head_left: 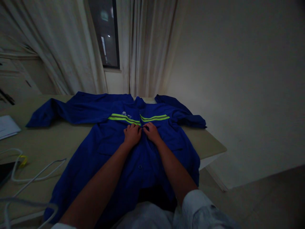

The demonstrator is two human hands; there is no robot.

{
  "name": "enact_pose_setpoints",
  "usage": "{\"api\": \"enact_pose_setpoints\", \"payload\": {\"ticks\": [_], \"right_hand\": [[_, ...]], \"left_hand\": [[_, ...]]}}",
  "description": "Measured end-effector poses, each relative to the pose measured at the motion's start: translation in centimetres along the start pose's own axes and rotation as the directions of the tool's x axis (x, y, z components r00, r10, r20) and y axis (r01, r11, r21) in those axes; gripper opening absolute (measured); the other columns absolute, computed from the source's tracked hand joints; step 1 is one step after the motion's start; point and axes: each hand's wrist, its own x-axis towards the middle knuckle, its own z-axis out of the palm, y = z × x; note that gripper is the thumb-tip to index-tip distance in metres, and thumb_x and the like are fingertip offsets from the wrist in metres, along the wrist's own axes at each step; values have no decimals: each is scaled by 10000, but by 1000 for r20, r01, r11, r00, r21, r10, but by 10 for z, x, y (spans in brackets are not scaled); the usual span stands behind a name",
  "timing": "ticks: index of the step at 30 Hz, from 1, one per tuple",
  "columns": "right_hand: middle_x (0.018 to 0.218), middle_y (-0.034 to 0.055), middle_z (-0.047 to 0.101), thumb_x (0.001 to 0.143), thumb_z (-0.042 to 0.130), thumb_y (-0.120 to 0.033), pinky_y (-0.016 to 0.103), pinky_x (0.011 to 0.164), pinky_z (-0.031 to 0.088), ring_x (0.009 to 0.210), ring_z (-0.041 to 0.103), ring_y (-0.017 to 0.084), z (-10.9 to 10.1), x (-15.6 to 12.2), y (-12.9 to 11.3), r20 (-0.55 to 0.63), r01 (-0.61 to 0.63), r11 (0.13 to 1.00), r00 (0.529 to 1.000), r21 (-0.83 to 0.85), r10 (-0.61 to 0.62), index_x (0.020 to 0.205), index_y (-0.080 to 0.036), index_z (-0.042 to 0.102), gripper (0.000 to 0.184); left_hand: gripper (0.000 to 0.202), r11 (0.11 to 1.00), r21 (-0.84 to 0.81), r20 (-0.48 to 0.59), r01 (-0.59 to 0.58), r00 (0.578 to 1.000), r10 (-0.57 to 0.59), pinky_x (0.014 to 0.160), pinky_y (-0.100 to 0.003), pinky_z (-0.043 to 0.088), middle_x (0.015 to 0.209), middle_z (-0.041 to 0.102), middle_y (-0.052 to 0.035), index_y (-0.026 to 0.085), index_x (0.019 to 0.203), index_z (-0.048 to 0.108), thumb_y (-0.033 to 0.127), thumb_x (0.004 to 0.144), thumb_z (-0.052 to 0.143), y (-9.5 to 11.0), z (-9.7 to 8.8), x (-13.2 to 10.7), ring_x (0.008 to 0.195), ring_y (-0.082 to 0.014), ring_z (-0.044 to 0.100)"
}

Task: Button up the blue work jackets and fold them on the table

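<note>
A blue work jacket point(114, 133) with yellow-green reflective stripes lies front up across the table, its sleeves spread to both sides and its lower part hanging over the near edge. At the front opening, just below the stripes, my left hand point(132, 135) pinches the jacket's left-side front edge. My right hand point(152, 132) is closed on the opposite edge, and the fingertips of both hands nearly meet. What lies between the fingertips is too small and dark to make out. Lower down the front, a round button point(140, 166) shows. A pale printed logo point(126, 114) sits above the left stripe.
The table point(78, 140) ends at a corner on the right, near a plain wall point(238, 95). On the left are white papers point(8, 127), a white cable point(35, 178) and a dark device point(6, 171) with a yellow piece point(23, 161). Curtains point(150, 47) hang behind.
</note>
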Motion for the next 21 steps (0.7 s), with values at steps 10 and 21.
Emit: {"api": "enact_pose_setpoints", "payload": {"ticks": [10, 21], "right_hand": [[1041, 63, 729, 917, 667, -197, 284, 967, 474, 1005, 658, 181, -3, -2, -4, -58, -31, 999, 998, 28, 32, 964, -164, 722, 80], [1054, 65, 718, 929, 577, -210, 274, 954, 471, 1034, 648, 186, 0, 1, 0, -212, -211, 976, 958, -54, 195, 974, -183, 687, 123]], "left_hand": [[391, 998, 18, 21, -60, 998, 60, 911, -461, 449, 1285, 628, -105, 307, 1284, 655, 205, 1019, 386, -4, 1, 3, 1183, -317, 525], [388, 995, 13, 20, -94, 995, 94, 905, -467, 450, 1270, 641, -99, 307, 1213, 706, 204, 1011, 391, -1, 0, -1, 1177, -319, 532]]}}
